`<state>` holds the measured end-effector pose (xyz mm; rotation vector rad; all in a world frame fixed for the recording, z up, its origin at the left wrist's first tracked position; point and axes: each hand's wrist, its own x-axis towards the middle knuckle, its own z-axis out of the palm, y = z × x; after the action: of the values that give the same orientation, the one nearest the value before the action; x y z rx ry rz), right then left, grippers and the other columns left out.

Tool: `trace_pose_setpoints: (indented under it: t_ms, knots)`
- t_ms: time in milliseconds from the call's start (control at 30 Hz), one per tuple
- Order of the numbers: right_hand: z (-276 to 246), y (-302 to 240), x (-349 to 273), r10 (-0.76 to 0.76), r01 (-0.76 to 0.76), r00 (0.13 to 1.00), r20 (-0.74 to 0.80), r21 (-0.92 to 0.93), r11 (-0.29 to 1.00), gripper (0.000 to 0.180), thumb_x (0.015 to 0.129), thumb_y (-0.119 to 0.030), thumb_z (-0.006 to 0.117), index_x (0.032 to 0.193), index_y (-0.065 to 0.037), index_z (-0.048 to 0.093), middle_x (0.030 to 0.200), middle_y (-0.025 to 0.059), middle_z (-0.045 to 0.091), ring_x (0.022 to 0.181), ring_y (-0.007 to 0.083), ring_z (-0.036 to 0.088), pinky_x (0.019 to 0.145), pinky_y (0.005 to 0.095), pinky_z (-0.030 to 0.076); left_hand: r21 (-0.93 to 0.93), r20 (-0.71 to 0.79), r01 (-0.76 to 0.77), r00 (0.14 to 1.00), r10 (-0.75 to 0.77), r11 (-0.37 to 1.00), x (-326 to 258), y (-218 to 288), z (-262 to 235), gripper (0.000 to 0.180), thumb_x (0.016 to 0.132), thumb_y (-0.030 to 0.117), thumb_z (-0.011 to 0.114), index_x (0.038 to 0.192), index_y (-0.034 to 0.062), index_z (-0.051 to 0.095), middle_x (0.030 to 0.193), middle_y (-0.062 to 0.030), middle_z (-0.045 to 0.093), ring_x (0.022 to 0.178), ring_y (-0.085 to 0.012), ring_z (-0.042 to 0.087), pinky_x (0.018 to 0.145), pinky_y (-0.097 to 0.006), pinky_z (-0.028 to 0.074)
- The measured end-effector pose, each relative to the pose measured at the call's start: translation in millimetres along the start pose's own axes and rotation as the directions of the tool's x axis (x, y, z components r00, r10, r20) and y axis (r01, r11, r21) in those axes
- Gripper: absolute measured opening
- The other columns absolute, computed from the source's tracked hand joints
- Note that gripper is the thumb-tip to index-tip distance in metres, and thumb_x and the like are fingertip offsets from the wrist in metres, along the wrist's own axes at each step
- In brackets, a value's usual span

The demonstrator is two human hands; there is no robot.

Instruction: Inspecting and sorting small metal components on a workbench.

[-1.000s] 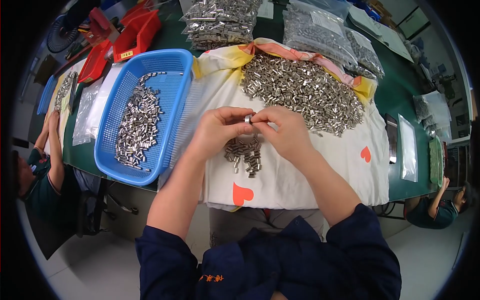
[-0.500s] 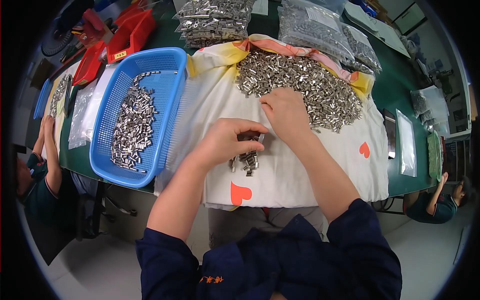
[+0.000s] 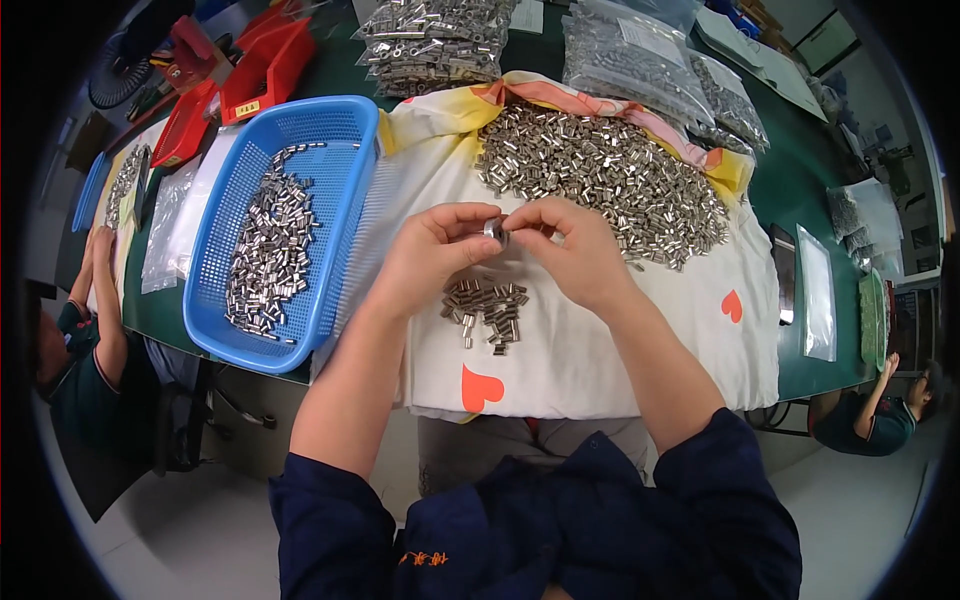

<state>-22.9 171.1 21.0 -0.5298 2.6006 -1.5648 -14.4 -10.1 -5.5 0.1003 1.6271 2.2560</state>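
Note:
In front of me, my left hand (image 3: 432,250) pinches a small grey metal ring (image 3: 494,231) between thumb and fingers. My right hand (image 3: 566,243) is closed with its fingertips against the ring's right side; whatever they hold is too small to make out. Just below the hands, a small cluster of short metal sleeves (image 3: 488,306) lies on the white cloth (image 3: 620,370). Beyond my right hand spreads a large pile of the same metal sleeves (image 3: 640,185). To the left stands a blue plastic basket (image 3: 196,290) with many more sleeves (image 3: 270,250) inside.
Bunched patterned cloth (image 3: 440,115) edges the pile. Bags of metal parts (image 3: 432,50) and another bag (image 3: 625,60) stand behind it. Red bins (image 3: 265,75) are at far left. A phone (image 3: 783,270) and clear bag (image 3: 815,290) lie right. Other people (image 3: 85,335) sit on both sides.
My right hand has moved from the pile's edge down and left to meet my left hand. My left hand has risen off the small cluster with the ring.

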Motion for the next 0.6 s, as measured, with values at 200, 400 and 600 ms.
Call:
trace_pose_setpoints:
  t_ms: [200,400,600]
  knots:
    - [-1.1,-6.3,-1.7,0.000,0.000,1.000,0.010,0.025,1.000,0.011,0.072,-0.009,0.060,0.080,-0.003,0.062,0.078,0.0063,0.062,0.072,0.0156,0.060,0.067,0.0259,0.047,-0.002,0.013,-0.010,1.000,0.010,1.000,0.5,-1.0,-0.9,0.033,0.076,-0.001,0.062,0.107,-0.0035,0.055,0.094,-0.0083,0.061,0.083,-0.0113,0.059,0.075,-0.023,0.047]
    - [1.3,-7.0,-2.0,0.002,-0.002,1.000,0.019,0.035,0.999,0.010,0.071,-0.009,0.061,0.078,-0.003,0.061,0.075,0.0063,0.063,0.071,0.0167,0.060,0.066,0.0274,0.047,0.027,0.002,-0.018,1.000,0.018,0.999,-3.0,0.5,-1.6,0.033,0.075,0.000,0.062,0.107,-0.0036,0.055,0.093,-0.0077,0.062,0.082,-0.0111,0.059,0.074,-0.023,0.047]
    - [10.0,-3.0,-7.4,-0.268,0.243,0.959,-0.091,-0.217,0.945,0.005,0.069,-0.007,0.061,0.073,-0.004,0.060,0.072,0.0086,0.059,0.070,0.0246,0.057,0.063,0.0333,0.045,0.095,0.005,-0.028,1.000,0.028,0.995,-2.0,-0.9,1.5,0.032,0.076,0.001,0.062,0.106,-0.0038,0.056,0.094,-0.0075,0.062,0.082,-0.0104,0.058,0.073,-0.022,0.047]
